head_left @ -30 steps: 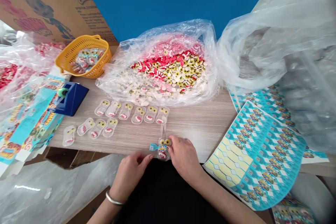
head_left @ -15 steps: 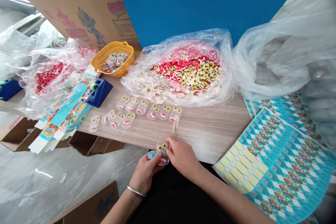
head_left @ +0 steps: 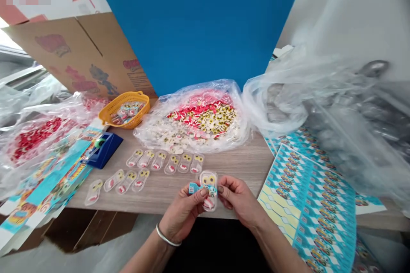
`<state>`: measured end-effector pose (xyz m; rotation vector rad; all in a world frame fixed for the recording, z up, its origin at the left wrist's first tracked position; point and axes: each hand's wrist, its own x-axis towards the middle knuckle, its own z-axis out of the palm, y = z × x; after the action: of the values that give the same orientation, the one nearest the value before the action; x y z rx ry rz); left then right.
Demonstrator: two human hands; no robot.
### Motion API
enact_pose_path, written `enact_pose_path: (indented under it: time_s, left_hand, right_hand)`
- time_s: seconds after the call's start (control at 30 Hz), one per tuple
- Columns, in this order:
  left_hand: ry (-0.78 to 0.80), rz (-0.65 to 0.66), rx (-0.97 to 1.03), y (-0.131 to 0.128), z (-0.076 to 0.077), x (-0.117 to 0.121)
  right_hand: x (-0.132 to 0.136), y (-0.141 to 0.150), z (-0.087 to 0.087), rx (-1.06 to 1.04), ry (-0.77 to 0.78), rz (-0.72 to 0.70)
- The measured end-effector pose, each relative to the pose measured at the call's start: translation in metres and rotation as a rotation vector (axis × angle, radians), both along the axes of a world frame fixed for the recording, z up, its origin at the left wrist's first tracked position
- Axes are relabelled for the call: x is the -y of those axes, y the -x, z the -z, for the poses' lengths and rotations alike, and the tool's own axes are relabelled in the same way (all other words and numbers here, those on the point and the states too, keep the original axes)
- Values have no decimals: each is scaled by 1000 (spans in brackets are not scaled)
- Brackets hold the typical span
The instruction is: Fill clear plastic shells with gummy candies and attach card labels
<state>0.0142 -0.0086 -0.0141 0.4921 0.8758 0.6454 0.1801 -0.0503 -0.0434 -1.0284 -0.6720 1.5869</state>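
My left hand (head_left: 183,211), with a silver bangle at the wrist, grips a small clear plastic candy pack (head_left: 209,179) between thumb and fingers. Two yellow-ringed eye candies show at its top and a red-and-white lips candy at its bottom. A blue printed sticker (head_left: 194,187) crosses the pack's middle, and one end sticks out to the left past my thumb. My right hand (head_left: 240,200) pinches at the pack's right edge, where the sticker reaches. Beyond my hands, several similar packs (head_left: 172,164) without stickers lie in two rough rows on the table (head_left: 224,164).
A clear bag of eye and lips candies (head_left: 205,115) lies at the back. Left of it are a yellow basket (head_left: 141,113) of packs, a blue tape dispenser (head_left: 104,151) and flat printed cartons (head_left: 54,187). Sticker sheets (head_left: 307,204) overhang the table's front edge at right.
The candy pack has been raised and now faces me more squarely. My right fingers have moved from its upper part to its right edge. The camera view has tilted upward.
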Motion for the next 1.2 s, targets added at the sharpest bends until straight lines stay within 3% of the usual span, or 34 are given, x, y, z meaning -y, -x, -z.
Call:
enact_pose_path:
  time_s: [0.17, 0.3, 0.4, 0.57, 0.7, 0.9, 1.07, 1.2]
  left_hand:
    - [-4, 185, 80, -27, -3, -2]
    - [22, 294, 85, -36, -2, 1]
    - [5, 227, 17, -40, 0, 1]
    - [-92, 12, -171, -52, 6, 0]
    - [-158, 58, -199, -58, 9, 2]
    - [-290, 24, -158, -51, 8, -4]
    - [-129, 69, 4, -54, 9, -2]
    - [-29, 88, 87, -60, 10, 0]
  right_hand:
    - [6, 0, 3, -138, -84, 132]
    - [9, -6, 7, -170, -18, 82]
    - [10, -15, 7, -116, 31, 41]
    - [17, -27, 1, 177, -35, 295]
    - [22, -27, -4, 377, -107, 315]
    - [27, -33, -3, 295, -30, 307]
    - [28, -27, -1, 148, -34, 263]
    - [26, -15, -3, 206, -51, 275]
